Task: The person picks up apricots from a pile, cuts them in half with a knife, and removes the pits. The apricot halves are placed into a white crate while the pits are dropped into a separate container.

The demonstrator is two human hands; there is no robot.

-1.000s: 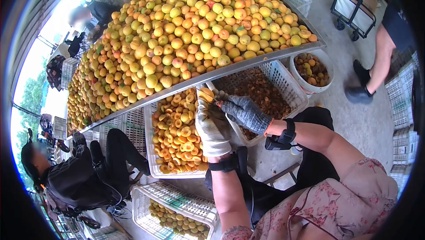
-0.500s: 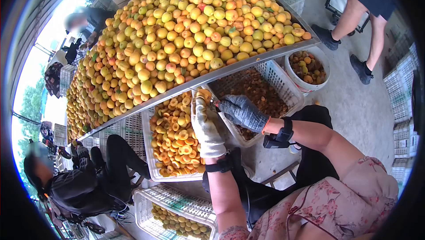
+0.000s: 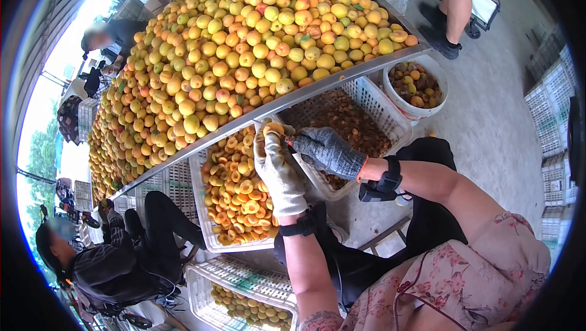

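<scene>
While seated beneath heaped apricot table [image 3: 317,90]: gripping apricot [image 3: 273,128] in white-gloved left hand [image 3: 278,169], pressing curled-shut grey-gloved right hand [image 3: 326,151] against it, above crate of halved apricots [image 3: 198,203].

Nothing legible shows. No text, label, brand, number or sign can be read on the worktop [image 3: 329,84] edge, the crates [image 3: 398,118], the bucket [image 3: 422,113], the gloved left hand [image 3: 278,169] and right hand [image 3: 326,148], or the far cart.
</scene>
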